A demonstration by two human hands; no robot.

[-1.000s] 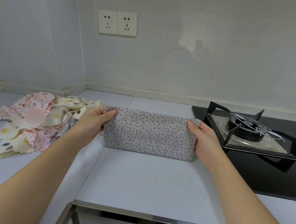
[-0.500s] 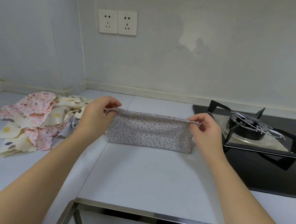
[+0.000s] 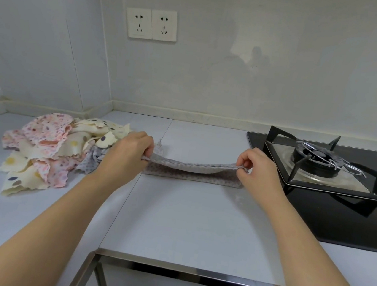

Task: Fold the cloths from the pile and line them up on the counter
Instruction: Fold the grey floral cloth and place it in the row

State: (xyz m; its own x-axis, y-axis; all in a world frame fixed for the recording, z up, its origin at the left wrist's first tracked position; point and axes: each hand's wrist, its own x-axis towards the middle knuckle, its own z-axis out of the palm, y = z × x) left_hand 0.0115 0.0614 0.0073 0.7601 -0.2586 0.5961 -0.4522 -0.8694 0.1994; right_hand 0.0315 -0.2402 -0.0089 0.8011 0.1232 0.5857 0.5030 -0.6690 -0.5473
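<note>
White bench [image 3: 183,226] in a pale-walled corner, carrying a gas hob [image 3: 323,165]. One grey dotted cloth [image 3: 191,167], a folded strip just left of the hob, top layer lifted. My left grip [image 3: 128,156] and my right grip [image 3: 260,171] each pinch one end. The pile of cloths [image 3: 50,148] lies farther left of the hob.

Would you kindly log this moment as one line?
left hand pinches grey cloth | right hand pinches it | pile unfolded, at left
</note>
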